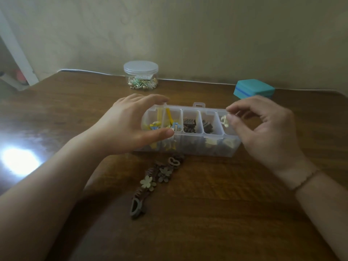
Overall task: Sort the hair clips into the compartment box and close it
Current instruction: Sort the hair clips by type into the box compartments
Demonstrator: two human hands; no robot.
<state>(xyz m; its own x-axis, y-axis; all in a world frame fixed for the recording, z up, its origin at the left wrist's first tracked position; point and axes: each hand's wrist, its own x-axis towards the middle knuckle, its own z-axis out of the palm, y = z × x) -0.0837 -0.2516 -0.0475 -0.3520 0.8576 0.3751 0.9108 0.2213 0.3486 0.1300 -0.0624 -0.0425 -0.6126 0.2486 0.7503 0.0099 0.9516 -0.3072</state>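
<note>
Compartment box (190,142): clear plastic, mid-table, long side toward the viewer; five cells show in a row, lid not closed over them.
Left hand (130,123): thumb and fingers curl round the box's left end, apparently to steady it while the other hand loads.
Right hand (263,127): fingertips pinch a pale clip (225,120) over the rightmost cell, apparently to drop it there.
Cell contents: two left cells hold yellow and blue clips (162,125); the next two hold dark brown clips (190,125), so like goes with like.
Loose clips (156,178): a line on the table just in front of the box, awaiting sorting; at least six, overlap blurs the exact count.
Round jar (140,75): one, lidded, by the wall, with small trinkets inside.
Teal box (254,90): one, shut, far right.
</note>
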